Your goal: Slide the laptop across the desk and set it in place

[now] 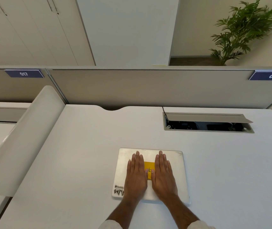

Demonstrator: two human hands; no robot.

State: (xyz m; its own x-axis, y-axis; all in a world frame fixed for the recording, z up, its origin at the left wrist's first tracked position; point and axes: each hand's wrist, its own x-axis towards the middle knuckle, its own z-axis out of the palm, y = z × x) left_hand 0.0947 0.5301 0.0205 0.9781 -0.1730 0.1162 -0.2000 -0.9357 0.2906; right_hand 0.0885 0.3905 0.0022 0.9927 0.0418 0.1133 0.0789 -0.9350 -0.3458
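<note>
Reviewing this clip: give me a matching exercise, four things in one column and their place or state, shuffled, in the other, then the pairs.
Things:
1. laptop
2. yellow sticker
3. cable hatch
4. plant

Places or states:
A. lid propped open, far right of the desk
B. beyond the partition, upper right
C. closed, flat under both palms
D. between the two hands

Pairs: 1-C, 2-D, 3-A, 4-B

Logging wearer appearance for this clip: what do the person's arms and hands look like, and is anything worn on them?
Both the left hand and right hand are bare: no gloves, rings, watch or bands visible. The forearms are bare too. Light, off-white sleeves show only at the bottom edge, ending well short of the wrists.
</note>
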